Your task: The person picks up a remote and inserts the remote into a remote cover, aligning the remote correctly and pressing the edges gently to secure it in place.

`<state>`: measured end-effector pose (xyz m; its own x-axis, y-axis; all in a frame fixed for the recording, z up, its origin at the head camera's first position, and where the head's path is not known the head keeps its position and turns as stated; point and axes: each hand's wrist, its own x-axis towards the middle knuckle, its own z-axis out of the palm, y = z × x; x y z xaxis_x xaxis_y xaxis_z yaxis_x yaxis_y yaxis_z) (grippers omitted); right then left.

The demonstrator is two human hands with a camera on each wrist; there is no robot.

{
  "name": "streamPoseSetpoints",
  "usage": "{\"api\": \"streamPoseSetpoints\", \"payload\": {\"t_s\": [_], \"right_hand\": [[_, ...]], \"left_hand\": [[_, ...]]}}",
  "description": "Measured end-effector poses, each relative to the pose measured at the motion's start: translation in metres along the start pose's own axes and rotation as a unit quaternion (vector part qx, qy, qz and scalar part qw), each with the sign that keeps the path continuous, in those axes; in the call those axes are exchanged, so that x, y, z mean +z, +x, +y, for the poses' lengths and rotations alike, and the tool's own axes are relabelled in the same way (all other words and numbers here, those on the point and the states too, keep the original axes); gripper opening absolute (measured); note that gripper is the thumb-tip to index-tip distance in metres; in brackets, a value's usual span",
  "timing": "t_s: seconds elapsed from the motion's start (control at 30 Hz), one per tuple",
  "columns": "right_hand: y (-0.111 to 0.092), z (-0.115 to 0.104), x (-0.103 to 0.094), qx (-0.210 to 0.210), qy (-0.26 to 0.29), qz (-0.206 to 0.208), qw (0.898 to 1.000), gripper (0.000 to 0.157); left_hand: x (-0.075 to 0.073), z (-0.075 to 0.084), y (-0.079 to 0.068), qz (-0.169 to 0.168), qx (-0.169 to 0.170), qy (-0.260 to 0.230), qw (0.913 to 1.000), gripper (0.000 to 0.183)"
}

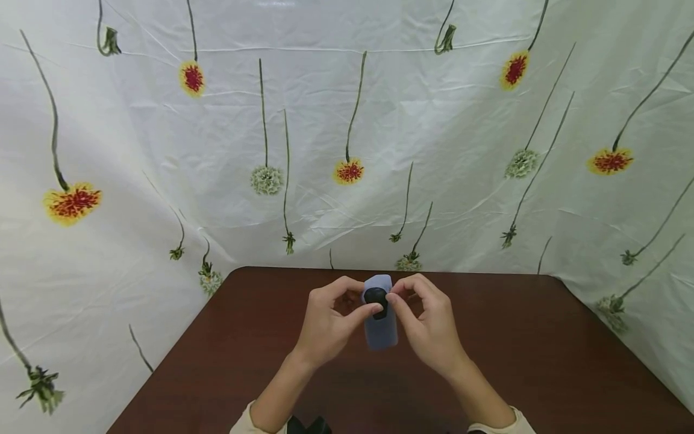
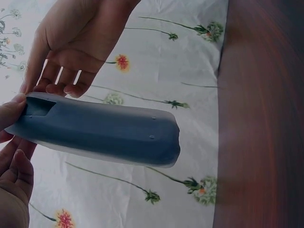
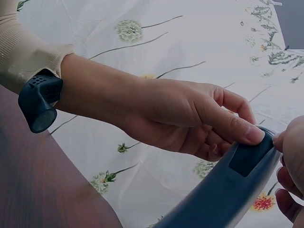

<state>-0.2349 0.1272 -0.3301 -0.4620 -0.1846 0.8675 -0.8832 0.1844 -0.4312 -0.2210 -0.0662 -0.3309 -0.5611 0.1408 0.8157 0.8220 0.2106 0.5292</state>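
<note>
A slim, blue, semi-translucent plastic container (image 1: 381, 334) is held up above the table, its long side running up and down. A black oval part (image 1: 376, 295) sits in its upper face. My left hand (image 1: 332, 322) pinches the upper end from the left, thumb lying on the black oval. From the other side, my right hand (image 1: 431, 325) pinches the same end with thumb and forefinger at the oval's edge. In the left wrist view the container (image 2: 104, 128) shows a smooth body with small raised dots. The right wrist view shows the dark inset (image 3: 249, 156) under the left thumb.
A dark brown table (image 1: 217, 361) with rounded far corners lies below the hands. Behind and beside it hangs a white flower-print cloth (image 1: 314, 132). Near the left sleeve, a black object (image 1: 309, 425) shows at the head view's bottom edge.
</note>
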Motion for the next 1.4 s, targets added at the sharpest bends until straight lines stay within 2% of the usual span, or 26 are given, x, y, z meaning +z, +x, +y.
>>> {"api": "streamPoseSetpoints", "payload": {"t_s": [0.1, 0.23, 0.33, 0.43, 0.53, 0.6, 0.73, 0.87, 1.07, 1.27, 1.4], "right_hand": [[0.001, 0.0, -0.001, 0.013, 0.01, -0.003, 1.0, 0.022], [0.0, 0.001, -0.003, 0.056, 0.027, -0.017, 0.998, 0.022], [0.0, 0.003, -0.006, 0.102, 0.049, -0.058, 0.992, 0.026], [0.001, 0.003, -0.01, 0.139, 0.072, -0.119, 0.981, 0.032], [0.002, 0.004, -0.014, 0.148, 0.083, -0.164, 0.972, 0.038], [0.002, 0.004, -0.015, 0.143, 0.08, -0.176, 0.971, 0.042], [0.002, 0.007, -0.013, 0.132, 0.069, -0.171, 0.974, 0.045], [0.001, 0.006, -0.011, 0.136, 0.058, -0.153, 0.977, 0.038], [0.001, 0.003, -0.009, 0.127, 0.024, -0.139, 0.982, 0.033], [0.0, 0.003, -0.007, 0.112, 0.006, -0.135, 0.984, 0.032], [0.0, 0.003, -0.006, 0.109, 0.002, -0.134, 0.985, 0.03]], "left_hand": [[0.0, 0.0, 0.0, 0.001, -0.005, -0.007, 1.0, 0.025], [-0.001, 0.0, 0.0, 0.003, -0.013, -0.024, 0.9996, 0.026], [-0.002, 0.0, 0.0, 0.002, -0.017, -0.038, 0.9991, 0.026], [-0.002, 0.0, 0.001, 0.0, -0.019, -0.04, 0.999, 0.025], [-0.003, 0.0, 0.002, -0.001, -0.023, -0.041, 0.9989, 0.024], [-0.003, -0.001, 0.002, 0.001, -0.027, -0.043, 0.9987, 0.024], [-0.004, 0.001, 0.001, 0.002, -0.044, -0.055, 0.9975, 0.024], [-0.005, 0.002, 0.001, -0.002, -0.06, -0.056, 0.9966, 0.02], [-0.009, 0.0, 0.001, 0.015, -0.065, -0.016, 0.9976, 0.009], [-0.01, -0.001, 0.002, 0.027, -0.043, 0.016, 0.9986, 0.009], [-0.009, -0.001, 0.004, 0.033, 0.002, 0.053, 0.9981, 0.011]]}}
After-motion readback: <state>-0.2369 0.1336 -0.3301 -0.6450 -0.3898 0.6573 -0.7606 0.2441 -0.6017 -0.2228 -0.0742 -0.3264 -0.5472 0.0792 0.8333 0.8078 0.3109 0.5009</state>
